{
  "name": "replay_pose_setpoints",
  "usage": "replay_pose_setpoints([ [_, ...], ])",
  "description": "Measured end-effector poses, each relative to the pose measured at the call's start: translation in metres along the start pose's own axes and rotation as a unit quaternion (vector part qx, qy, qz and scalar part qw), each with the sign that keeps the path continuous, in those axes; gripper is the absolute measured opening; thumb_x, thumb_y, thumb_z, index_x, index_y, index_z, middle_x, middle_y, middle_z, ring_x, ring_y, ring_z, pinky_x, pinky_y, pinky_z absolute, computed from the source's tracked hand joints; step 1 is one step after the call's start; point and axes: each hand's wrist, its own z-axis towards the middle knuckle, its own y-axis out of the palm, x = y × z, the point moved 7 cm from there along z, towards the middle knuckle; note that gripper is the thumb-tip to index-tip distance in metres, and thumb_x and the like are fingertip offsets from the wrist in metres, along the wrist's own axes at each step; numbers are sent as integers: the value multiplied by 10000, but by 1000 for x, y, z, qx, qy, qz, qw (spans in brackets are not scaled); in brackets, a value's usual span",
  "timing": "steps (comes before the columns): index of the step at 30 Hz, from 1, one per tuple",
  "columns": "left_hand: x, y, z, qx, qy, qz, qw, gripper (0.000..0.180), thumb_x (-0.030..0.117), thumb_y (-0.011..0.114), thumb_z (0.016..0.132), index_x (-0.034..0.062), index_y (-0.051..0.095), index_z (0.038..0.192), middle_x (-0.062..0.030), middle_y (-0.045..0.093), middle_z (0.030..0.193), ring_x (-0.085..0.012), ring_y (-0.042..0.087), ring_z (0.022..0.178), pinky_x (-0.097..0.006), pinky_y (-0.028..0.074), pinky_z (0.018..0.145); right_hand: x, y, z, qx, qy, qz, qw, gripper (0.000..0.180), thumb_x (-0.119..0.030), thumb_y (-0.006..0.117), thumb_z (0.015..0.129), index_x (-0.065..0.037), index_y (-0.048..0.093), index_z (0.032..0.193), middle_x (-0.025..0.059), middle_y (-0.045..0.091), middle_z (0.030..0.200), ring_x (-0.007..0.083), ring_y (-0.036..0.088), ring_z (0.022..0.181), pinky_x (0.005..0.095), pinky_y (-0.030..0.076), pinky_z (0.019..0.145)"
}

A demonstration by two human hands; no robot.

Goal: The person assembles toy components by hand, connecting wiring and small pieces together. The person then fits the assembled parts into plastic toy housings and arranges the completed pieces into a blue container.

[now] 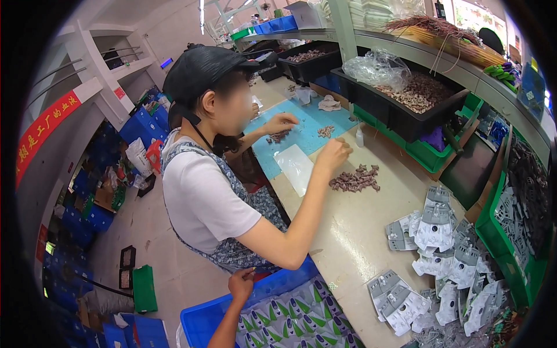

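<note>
My left hand [241, 285] rises from the lower edge, beside the near end of a blue crate [194, 318]. Its fingers are curled together; a tiny yellowish spot shows at the fingertips, too small to name. Inside the crate lie rows of white, green and purple plastic parts [293, 325], seemingly in clear wrapping. My right hand is out of view. A co-worker [203, 191] in a black cap and patterned apron sits just ahead at the table, both hands over small brownish pieces.
On the table [342, 255] lie a pile of brown pieces [355, 178], a blue mat [272, 153], a clear bag [295, 168] and grey-white plastic shells [400, 301]. Black bins [400, 116] and a green crate [502, 255] line the right. Blue crates [139, 124] stand across the floor.
</note>
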Motion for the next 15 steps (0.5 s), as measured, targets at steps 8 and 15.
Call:
replay_pose_setpoints([
  [8, -29, 11, 6, -50, -90, -36, 994, 201, 180, 687, 734, 110, 733, 917, -127, 690, 812, -230, 665, 719, -329, 499, 671, -1, -3, 2, -7, 7, -28, 1000, 113, -98, 685, 823, -50, 657, 921, 121, 650, 895, 199, 621, 681, 274, 504, 607],
  [15, -1, 7, 8, -69, -123, 90, 986, 242, 237, 650, 716, 52, 710, 860, -179, 674, 795, -317, 664, 765, -388, 500, 688, 24, 3, -14, 25, -83, -51, 995, 161, -154, 683, 830, -82, 659, 973, 139, 639, 929, 197, 624, 698, 293, 514, 622],
])
